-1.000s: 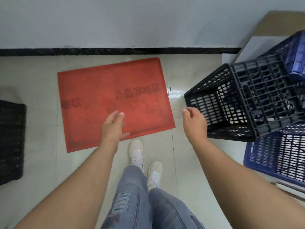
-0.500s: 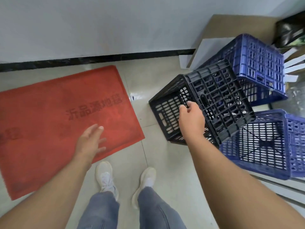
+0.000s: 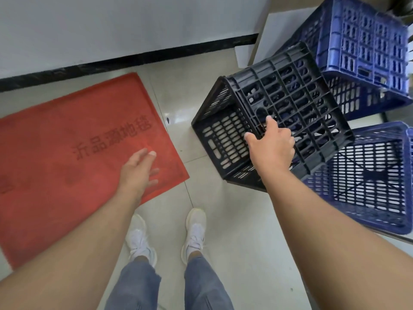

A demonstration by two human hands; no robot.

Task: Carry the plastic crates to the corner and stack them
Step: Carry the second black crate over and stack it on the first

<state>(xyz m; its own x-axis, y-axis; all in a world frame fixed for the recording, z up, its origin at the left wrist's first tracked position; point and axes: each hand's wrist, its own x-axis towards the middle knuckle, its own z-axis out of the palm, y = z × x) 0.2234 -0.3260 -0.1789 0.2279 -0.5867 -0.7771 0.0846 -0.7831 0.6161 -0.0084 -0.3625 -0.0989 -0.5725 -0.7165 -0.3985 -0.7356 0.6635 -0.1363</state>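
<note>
Tilted black crate [image 3: 279,113] leans against two blue crates [image 3: 368,52] [image 3: 368,175].

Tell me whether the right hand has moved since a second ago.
Yes. The right hand went from beside the black crate onto its edge.

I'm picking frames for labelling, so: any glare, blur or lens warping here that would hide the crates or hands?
Head view: soft, even light; a small glare patch on the floor tiles; wide-angle bending curves the baseboard; the black crate, right hand and left hand are sharp; the forearms at the bottom edge look stretched.
</note>
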